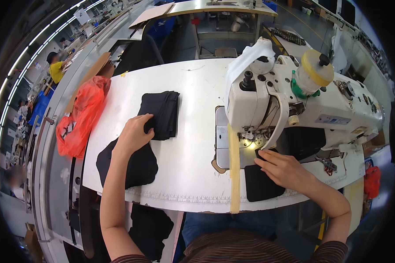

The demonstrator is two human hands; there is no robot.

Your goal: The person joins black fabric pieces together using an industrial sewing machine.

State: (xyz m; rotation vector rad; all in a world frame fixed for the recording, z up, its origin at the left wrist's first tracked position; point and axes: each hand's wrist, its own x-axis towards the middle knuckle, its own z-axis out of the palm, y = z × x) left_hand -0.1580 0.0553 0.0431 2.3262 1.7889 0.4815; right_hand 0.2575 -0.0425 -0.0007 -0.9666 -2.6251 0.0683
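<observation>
A stack of black fabric pieces (166, 109) lies on the white sewing table, left of the machine. My left hand (135, 133) is at the stack's left edge, its thumb and forefinger curled on the black fabric. Below that hand is a second pile of black fabric (140, 168), partly covered by my wrist. At the right, my right hand (283, 170) holds a black fabric piece (261, 186) close to the lit needle area of the white sewing machine (250, 107). Its fingertips press near the presser foot, and the palm hides part of the cloth.
A yellow tape strip (234, 175) runs down to the table's front edge, beside the metal needle plate (222, 136). More black fabric (305, 142) lies under the machine arm. Small thread snips (327, 165) rest at right. A red plastic bag (85, 116) sits off the left edge.
</observation>
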